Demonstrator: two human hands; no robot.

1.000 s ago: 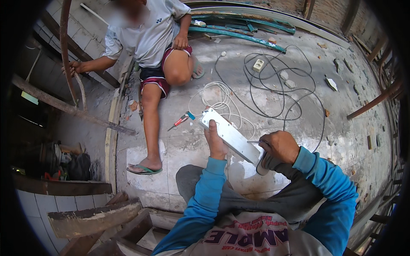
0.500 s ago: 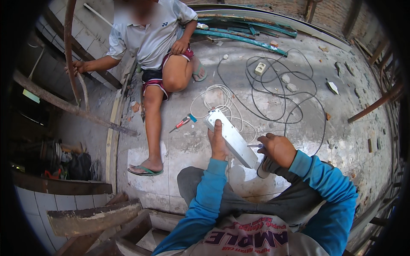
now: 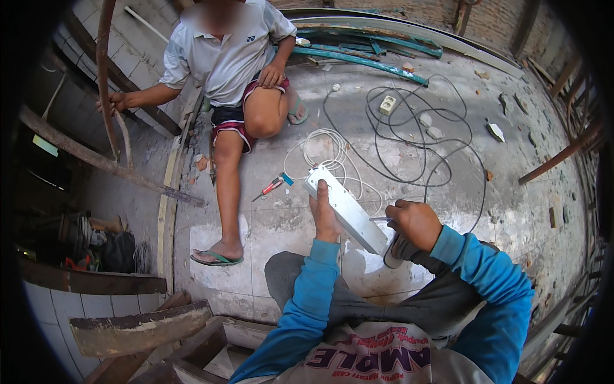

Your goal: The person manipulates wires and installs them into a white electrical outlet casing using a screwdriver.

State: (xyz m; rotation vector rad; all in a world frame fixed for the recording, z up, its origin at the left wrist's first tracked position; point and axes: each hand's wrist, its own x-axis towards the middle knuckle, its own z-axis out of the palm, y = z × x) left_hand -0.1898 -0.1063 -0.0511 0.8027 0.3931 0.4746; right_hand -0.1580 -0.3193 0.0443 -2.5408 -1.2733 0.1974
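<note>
A long silver-white metal box (image 3: 348, 210), with small screws along its face, lies tilted in my left hand (image 3: 325, 212). My left thumb presses on its face and the fingers wrap behind it. My right hand (image 3: 414, 223) is closed around a screwdriver (image 3: 381, 219), whose thin shaft points left to the box's side face near its lower end. Whether the tip touches a screw is too small to tell. Past the box's upper end, a coil of white cable (image 3: 325, 146) rests on the floor. A red-and-black hand tool (image 3: 271, 186) with a blue piece beside it lies to the left.
Opposite me a person (image 3: 233, 70) sits, one hand on an upright rusty pole (image 3: 105, 77). Black cable (image 3: 409, 144) with a white socket block (image 3: 387, 105) loops over the floor. Teal metal strips (image 3: 364, 59) lie at the back; rubble lies right. Broken timber (image 3: 141, 328) stands at lower left.
The view has shifted very slightly. Both hands keep their hold on the box and the screwdriver, with almost no visible movement.
</note>
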